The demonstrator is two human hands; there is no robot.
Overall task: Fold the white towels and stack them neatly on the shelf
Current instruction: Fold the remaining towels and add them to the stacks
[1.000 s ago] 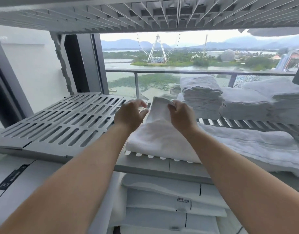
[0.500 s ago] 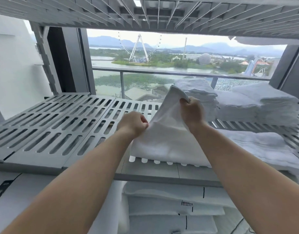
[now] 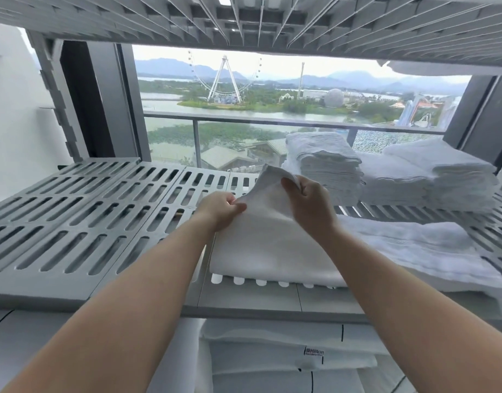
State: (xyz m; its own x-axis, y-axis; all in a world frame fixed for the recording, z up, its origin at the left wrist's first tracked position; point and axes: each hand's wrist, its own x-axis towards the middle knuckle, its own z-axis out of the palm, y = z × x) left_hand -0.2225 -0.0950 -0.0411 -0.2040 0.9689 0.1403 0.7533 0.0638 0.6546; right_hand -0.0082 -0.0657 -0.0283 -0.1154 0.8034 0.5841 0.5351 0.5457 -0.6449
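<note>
- Behind everything is a big glass window (image 3: 170, 129) with a river and a giant wheel outside. In front of it runs a grey plastic shelf with long slots (image 3: 74, 222).
- On the shelf, close to its front edge, lies a soft white towel (image 3: 272, 251). Its bottom part rests on the shelf and its top corner is lifted up.
- The left hand (image 3: 220, 211) pinches the towel's left edge between thumb and fingers. The right hand (image 3: 309, 202) pinches the lifted corner, with its fingers curled round it.
- Both pinches are right at the edge. I think the cloth could slip out if one hand pulls harder than the other, and the fold would flop open.
- A tug toward the person could slide the towel off the shelf and down onto the white bedding with a small label (image 3: 301, 355) below.
- A long white towel lying flat (image 3: 414, 248) touches the held towel on the right. I cannot tell if it goes under it. If it does, lifting could drag it and mess it up.
- Just behind the right hand stands a tall stack of folded white towels (image 3: 323, 165), with a second white stack (image 3: 442, 177) beside it. A big swing could bump the tall stack and tip it.
- If the corners do not meet, the fold may come out crooked and the pile will not be neat.
</note>
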